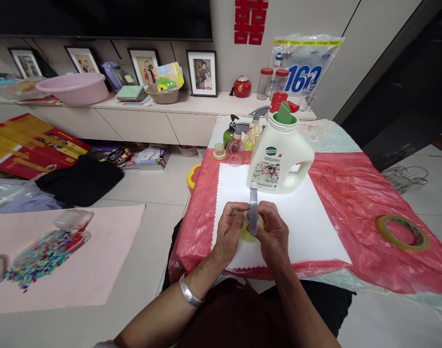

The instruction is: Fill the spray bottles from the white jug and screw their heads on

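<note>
two hands (228,234) holding yellowish bottle (247,237), grey spray head (254,215) at its neck

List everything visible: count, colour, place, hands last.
red cover: 1, red, lower right
white sheet: 1, white, on red cover
jug: 1, white, on white sheet
spray bottle: 1, yellowish, before jug
bottles: at least 3, pink, green, yellow, beside jug
tape: 1, yellowish, on red cover
shelf: 1, pale, back
basin: 1, pink, shelf
frames: 4, black, shelf
pot: 1, red, shelf
jars: 2, clear, shelf
bag: 1, clear, shelf
pink sheet: 1, pink, lower left
bits: many, multicoloured, on pink sheet
television: 1, black, top left
sign: 1, red, top
left hand, right hand: 2, bare, on spray bottle
</note>
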Demonstrator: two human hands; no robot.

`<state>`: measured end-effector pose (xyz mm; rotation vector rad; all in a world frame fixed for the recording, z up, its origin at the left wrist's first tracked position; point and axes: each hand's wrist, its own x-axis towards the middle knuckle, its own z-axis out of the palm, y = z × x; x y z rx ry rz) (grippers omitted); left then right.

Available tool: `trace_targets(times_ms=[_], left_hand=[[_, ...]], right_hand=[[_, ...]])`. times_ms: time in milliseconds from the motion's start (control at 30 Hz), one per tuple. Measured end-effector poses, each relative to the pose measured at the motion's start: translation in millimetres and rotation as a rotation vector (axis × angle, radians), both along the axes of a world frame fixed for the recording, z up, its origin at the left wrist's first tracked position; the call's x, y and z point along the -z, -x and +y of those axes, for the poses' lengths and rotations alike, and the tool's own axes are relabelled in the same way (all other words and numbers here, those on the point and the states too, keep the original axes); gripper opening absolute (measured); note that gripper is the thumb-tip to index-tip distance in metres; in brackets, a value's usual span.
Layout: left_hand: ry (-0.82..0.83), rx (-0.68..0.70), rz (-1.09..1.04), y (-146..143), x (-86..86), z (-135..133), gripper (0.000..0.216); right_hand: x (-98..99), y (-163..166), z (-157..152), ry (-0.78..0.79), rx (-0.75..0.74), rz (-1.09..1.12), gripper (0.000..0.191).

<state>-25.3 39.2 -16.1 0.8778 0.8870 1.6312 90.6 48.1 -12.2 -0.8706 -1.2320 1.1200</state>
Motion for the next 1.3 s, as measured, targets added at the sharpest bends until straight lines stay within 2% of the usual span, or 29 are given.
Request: trace_targets(times_ms=[67, 233, 300, 433, 533, 600, 700, 833, 967, 1100, 1300], left_hand=[[-0.029, 0.031, 0.021, 2, 0.5, -1, 0.032], [-0.024, 0.045, 0.001, 0, -1.4, 2, 0.038], [-0.006, 0.027, -0.014, -2, -2.7, 4, 0.04], [0.018, -0.029, -0.001, -4, -4.9, 4, 0.041], [-0.021, -0.012, 0.012, -3, -5.2, 1, 0.046], [-0.049, 0.024, -0.003, -1, -5.4, 0, 0.049], [-0.077, 0.067, -0.021, 1, -6.9, 0, 0.05], [-0.057, 0.06, -0.002, -1, -8.7, 2, 0.049], [-0.021, 0.009, -0.008, -3, -5.3, 4, 0.045], [-0.014, -0.012, -0.014, -4, -4.5, 5, 0.043], [-0.008, 0.039, -0.052, -5, -5.4, 2, 0.039]], right_hand=[[-0.3, 1, 0, -0.002, 0.011, -0.007, 0.025], [-9.8, -11, 2, -0.02, -0.182, -0.13, 0.031], [-12.0, -14, 3, -0.004, -0.209, -0.138, 0.033], [-5.7, -7, 1, 0.036, -0.091, -0.056, 0.029], [1.4, 1, -3, 0.113, 0.004, 0.01, 0.033], [2.7, 1, -3, 0.139, -0.008, 0.003, 0.035], [-0.3, -8, -1, 0.09, -0.121, -0.071, 0.036], [-5.5, -17, 4, 0.052, -0.186, -0.129, 0.032], [-9.3, -12, 2, 0.006, -0.147, -0.095, 0.027], [-13.3, -10, 0, -0.047, -0.086, -0.15, 0.021], [-11.5, -23, 7, -0.058, -0.325, -0.279, 0.038]])
